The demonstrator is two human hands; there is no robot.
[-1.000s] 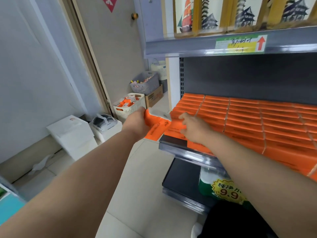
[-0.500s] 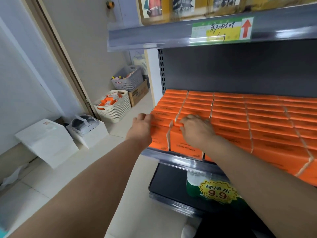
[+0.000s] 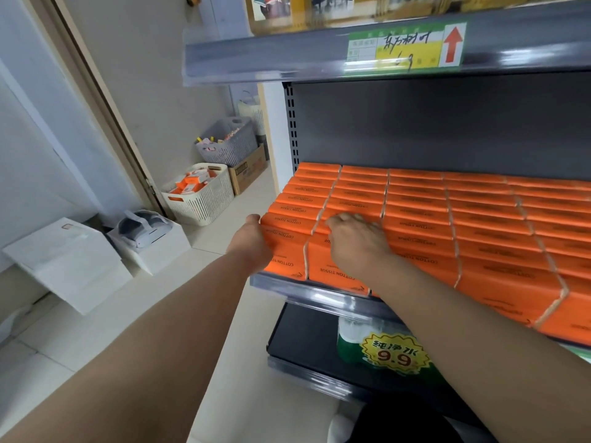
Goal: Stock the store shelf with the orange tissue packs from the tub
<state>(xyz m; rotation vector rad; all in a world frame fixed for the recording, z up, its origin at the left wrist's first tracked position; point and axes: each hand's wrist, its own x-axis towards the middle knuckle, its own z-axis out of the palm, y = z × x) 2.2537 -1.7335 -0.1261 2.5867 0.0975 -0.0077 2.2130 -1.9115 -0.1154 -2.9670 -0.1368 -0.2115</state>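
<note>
The rows of orange tissue packs [image 3: 415, 219] are cut off at the right edge. The palm and most fingers of the left hand [image 3: 251, 243] are hidden against the outermost column, and the fingertips of the right hand [image 3: 355, 241] are tucked out of sight under its knuckles. The boxes [image 3: 351, 8] above are cropped and blurred. What fills the white tub [image 3: 204, 199] is too small to be made out.

You see the orange tissue packs [image 3: 415, 219] wrapped in smooth plastic film with a soft gloss. The shelf [image 3: 447, 129] is dark painted metal, matt at its back, and its front edge carries a shiny clear plastic strip [image 3: 319, 297]. The tub [image 3: 204, 206] is cream plastic with slotted walls. The box [image 3: 248, 171] behind it is matt brown cardboard. The floor tiles [image 3: 211, 238] look smooth.
</note>
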